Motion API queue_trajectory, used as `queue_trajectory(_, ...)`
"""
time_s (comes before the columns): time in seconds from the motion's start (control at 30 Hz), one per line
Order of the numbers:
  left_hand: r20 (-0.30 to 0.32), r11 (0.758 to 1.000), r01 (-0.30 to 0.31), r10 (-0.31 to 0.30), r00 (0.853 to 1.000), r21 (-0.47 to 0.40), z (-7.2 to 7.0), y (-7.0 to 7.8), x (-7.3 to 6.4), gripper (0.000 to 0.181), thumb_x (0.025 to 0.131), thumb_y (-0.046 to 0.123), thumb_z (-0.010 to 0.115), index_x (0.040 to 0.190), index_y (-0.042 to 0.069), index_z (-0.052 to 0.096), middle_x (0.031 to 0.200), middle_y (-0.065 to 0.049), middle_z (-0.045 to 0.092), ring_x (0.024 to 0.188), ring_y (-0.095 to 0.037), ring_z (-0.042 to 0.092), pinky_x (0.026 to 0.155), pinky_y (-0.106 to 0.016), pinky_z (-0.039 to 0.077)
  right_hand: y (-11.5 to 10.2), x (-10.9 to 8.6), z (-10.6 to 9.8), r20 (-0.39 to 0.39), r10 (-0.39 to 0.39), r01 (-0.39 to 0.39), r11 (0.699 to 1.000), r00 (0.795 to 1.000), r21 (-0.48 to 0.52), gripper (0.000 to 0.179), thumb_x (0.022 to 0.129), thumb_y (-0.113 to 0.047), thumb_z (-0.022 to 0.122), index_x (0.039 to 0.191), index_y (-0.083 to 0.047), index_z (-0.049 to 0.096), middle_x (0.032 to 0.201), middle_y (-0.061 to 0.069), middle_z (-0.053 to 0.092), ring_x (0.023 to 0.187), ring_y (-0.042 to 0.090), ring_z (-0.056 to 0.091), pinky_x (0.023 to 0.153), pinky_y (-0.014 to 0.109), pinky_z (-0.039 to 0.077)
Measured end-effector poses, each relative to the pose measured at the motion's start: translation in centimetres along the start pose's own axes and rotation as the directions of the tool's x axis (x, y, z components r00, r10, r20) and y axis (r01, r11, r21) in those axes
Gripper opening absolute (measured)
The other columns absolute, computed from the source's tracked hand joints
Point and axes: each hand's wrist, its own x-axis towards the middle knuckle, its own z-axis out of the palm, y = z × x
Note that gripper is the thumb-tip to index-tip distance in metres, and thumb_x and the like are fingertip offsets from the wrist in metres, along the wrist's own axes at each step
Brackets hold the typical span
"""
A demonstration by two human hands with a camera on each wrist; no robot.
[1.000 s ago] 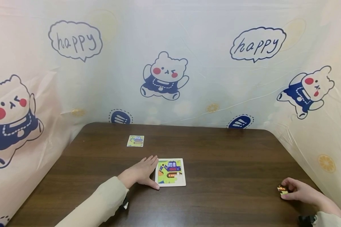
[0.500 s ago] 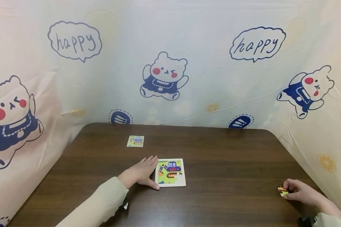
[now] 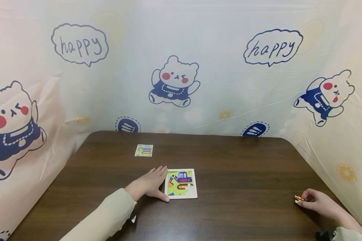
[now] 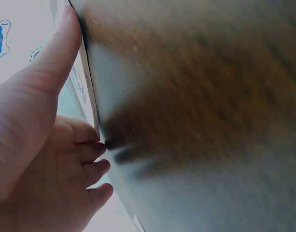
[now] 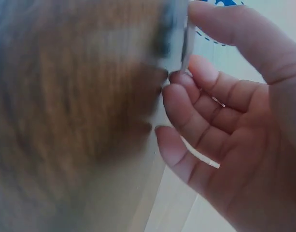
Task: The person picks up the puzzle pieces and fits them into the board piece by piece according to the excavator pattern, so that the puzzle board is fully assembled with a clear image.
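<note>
A white-framed jigsaw puzzle tray [image 3: 184, 196] lies mid-table, showing a purple-blue excavator on lime green, with a pale gap at its lower right. My left hand [image 3: 149, 183] rests at its left side, thumb along the near corner and fingers extended toward the far corner. In the left wrist view, the thumb and fingertips touch the tray's edge. Far to the right, my right hand [image 3: 321, 205] pinches a puzzle piece [image 3: 298, 199] between thumb and fingers, tilted. From the right wrist, only the thin edge of that piece [image 5: 187, 46] shows, with the other fingers curled beneath.
A small card [image 3: 143, 150] with the same excavator picture lies behind the tray, to the left. The dark wooden table [image 3: 238, 160] is bordered by a printed curtain [image 3: 217, 90] with bears and "happy" bubbles. A wide stretch of table separates the two hands.
The puzzle piece in my right hand has tilted, so its printed face looks narrower now. The left hand and the tray stay in place.
</note>
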Motion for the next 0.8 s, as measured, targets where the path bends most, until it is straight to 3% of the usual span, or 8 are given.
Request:
queue_trajectory(0.3,0.0,1.0,-0.008,0.008,1.0,0.01,0.1,-0.2,0.1,0.109,0.068,0.063,0.068,0.141,-0.006,0.026,0.148,-0.019,0.021,0.136,-0.032,0.017,0.108,-0.044,0.016,-2.3,1.3,0.4,-0.116,0.005,-0.001,0.999,0.993,0.036,0.022,0.078,-0.016,0.073,0.083,-0.004,0.056,0.073,-0.003,0.055,0.062,0.002,0.048,0.056,0.023,0.041)
queue_trajectory(0.63,0.003,1.0,0.002,-0.002,1.0,0.013,-0.1,0.1,-0.1,0.108,0.068,0.062,0.068,0.141,-0.006,0.027,0.148,-0.019,0.022,0.136,-0.032,0.017,0.108,-0.044,0.016,-7.6,4.7,0.6,-0.166,-0.139,0.145,0.989,0.976,0.026,0.022,0.076,-0.018,0.076,0.083,-0.009,0.058,0.077,-0.003,0.057,0.065,0.005,0.052,0.056,0.024,0.044)
queue_trajectory(0.8,0.003,1.0,0.002,-0.002,1.0,0.013,-0.2,0.2,-0.1,0.109,0.068,0.062,0.068,0.141,-0.006,0.026,0.148,-0.019,0.022,0.136,-0.032,0.017,0.108,-0.044,0.016,-10.5,6.6,1.2,-0.144,-0.227,0.234,0.971,0.963,0.038,0.021,0.076,-0.018,0.076,0.084,-0.01,0.059,0.078,-0.003,0.057,0.068,0.008,0.052,0.057,0.024,0.046)
